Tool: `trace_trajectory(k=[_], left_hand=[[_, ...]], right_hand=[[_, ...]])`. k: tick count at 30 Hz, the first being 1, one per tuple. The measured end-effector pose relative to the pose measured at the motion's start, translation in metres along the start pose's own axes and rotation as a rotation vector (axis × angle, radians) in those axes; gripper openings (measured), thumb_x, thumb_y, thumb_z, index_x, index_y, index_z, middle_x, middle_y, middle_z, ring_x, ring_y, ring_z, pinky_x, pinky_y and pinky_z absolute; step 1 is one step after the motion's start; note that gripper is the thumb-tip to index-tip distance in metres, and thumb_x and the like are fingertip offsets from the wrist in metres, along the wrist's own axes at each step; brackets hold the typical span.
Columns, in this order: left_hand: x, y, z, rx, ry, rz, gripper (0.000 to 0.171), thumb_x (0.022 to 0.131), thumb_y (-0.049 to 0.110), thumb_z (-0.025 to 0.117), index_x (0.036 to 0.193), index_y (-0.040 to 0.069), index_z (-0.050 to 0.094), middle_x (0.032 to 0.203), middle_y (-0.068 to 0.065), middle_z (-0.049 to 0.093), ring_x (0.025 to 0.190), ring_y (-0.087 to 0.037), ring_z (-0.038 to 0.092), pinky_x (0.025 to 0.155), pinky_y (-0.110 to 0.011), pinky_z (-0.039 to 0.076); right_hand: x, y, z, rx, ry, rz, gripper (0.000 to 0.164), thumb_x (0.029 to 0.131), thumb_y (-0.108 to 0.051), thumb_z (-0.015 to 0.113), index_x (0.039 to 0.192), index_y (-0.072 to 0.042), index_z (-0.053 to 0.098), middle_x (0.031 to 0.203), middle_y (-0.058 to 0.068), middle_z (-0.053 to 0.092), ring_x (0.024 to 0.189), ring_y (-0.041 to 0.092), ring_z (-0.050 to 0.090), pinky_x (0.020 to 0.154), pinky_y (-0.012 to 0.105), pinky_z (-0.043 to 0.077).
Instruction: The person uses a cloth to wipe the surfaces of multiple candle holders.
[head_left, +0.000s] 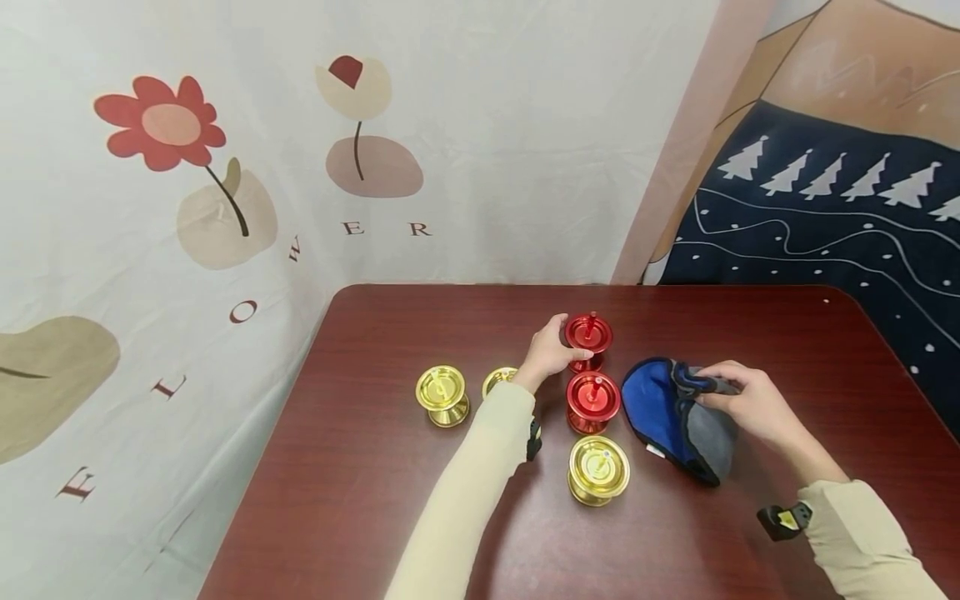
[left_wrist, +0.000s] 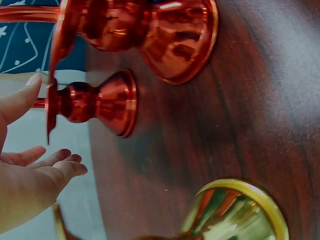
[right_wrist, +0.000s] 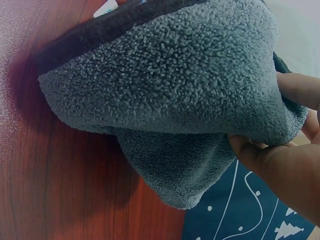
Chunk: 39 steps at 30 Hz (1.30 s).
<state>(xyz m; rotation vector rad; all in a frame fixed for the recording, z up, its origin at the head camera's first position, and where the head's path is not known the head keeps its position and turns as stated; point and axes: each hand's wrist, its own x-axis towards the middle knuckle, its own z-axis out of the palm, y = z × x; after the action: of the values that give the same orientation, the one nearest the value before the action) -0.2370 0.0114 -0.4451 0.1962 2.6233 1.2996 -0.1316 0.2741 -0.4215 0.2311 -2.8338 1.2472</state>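
Note:
My left hand reaches round the far red candle holder, thumb near its dish rim and fingers spread loosely; the left wrist view shows a gap between those fingers and the small red holder. Another red candle holder stands just nearer, and a gold one nearer still. Over to the right, my right hand pinches a folded blue and grey cloth with dark edging between thumb and fingers. Its fuzzy grey side fills much of the right wrist view.
Left of the forearm stands a gold candle holder; a second gold one is partly hidden behind the sleeve. All sit on a dark red-brown table. A printed white curtain hangs behind its far edge.

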Motion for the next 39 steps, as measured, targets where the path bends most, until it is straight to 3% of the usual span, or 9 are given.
trace_trajectory(k=[12,22,28,39], left_hand=[[0.001,-0.007,0.011,0.01,0.024,-0.014,0.077,0.075,0.029,0.076,0.138,0.009,0.036,0.134,-0.008,0.046,0.12,-0.027,0.042,0.098,-0.038,0.037],[0.001,-0.007,0.012,-0.057,0.077,-0.013,0.066,0.07,0.022,0.08,0.124,0.005,0.046,0.117,-0.01,0.057,0.107,-0.021,0.053,0.088,-0.032,0.045],[0.001,-0.008,0.012,-0.06,0.114,-0.022,0.066,0.07,0.02,0.08,0.125,0.004,0.047,0.117,-0.011,0.058,0.108,-0.023,0.052,0.091,-0.033,0.044],[-0.004,0.007,-0.005,-0.09,0.121,0.013,0.066,0.069,0.02,0.081,0.124,0.002,0.049,0.116,-0.011,0.058,0.107,-0.023,0.053,0.09,-0.033,0.044]], right_hand=[[0.0,0.003,0.001,-0.003,-0.025,0.001,0.023,0.077,-0.003,0.07,0.099,0.002,0.066,0.098,0.015,0.06,0.083,-0.006,0.047,0.067,0.016,0.044],[0.0,0.003,0.002,-0.003,-0.018,0.001,0.023,0.076,-0.002,0.071,0.098,0.002,0.066,0.096,0.015,0.061,0.081,-0.006,0.047,0.066,0.016,0.043],[0.001,0.003,0.002,-0.006,-0.014,-0.007,0.023,0.075,-0.001,0.071,0.097,0.002,0.066,0.096,0.014,0.061,0.081,-0.005,0.047,0.067,0.016,0.043],[0.003,0.003,0.001,0.014,-0.012,0.003,0.023,0.075,0.0,0.071,0.097,0.002,0.066,0.097,0.015,0.06,0.08,-0.005,0.049,0.064,0.015,0.046]])
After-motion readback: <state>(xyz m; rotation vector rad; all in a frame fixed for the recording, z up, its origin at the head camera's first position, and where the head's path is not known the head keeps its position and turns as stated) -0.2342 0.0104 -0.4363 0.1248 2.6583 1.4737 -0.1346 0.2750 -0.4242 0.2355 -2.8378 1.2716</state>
